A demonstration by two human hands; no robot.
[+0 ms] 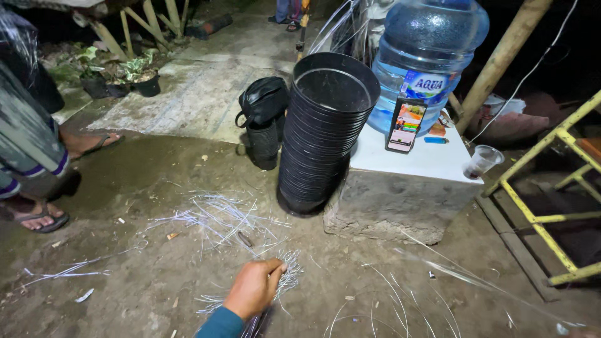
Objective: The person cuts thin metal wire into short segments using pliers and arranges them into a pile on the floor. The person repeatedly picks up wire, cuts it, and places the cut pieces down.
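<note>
so one hand point(253, 289) is coming in from the bottom edge, teal sleeve, fingers closing tight around a bundle of thin silvery strips point(280, 278) right down at the dirt ground point(156, 281). I'm taking it for the right hand but honestly can't be sure, and the other one isn't showing at all. More loose strips point(216, 219) are lying scattered just ahead of the bundle, with a few more trailing off to the right.

What's worrying me: those strips are looking springy and slippery, so a few could be sliding out of the fist and fanning back across the dirt. The tall leaning stack of black plastic pots point(322, 134) is resting against the concrete block point(400, 200) close by, and a careless sweep of the arm might be tipping it. Someone's sandalled feet point(41, 216) are standing off to the left too, so strips could be getting stepped on and kinked
</note>
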